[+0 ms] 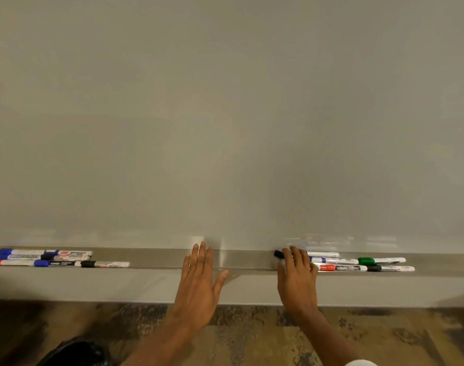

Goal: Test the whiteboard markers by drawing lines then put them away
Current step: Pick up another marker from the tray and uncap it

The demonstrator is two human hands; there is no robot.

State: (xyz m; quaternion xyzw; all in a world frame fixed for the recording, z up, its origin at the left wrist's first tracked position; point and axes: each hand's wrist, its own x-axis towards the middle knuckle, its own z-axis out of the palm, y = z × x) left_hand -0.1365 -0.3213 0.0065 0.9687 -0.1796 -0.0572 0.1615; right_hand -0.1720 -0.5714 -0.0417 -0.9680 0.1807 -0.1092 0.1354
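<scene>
On the whiteboard tray (pixel 151 260), a black-capped marker (pixel 278 253) is touched by the right hand (pixel 297 281), its grip apart; the left hand (pixel 199 278) is laid flat. Pick-up is judged under way; pinching and uncapping are called for next.

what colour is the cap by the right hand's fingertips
Black; the cap pokes out beside the right hand in the head view.

Left hand (pixel 199 283) flat, right hand (pixel 297 282) palm down
</scene>
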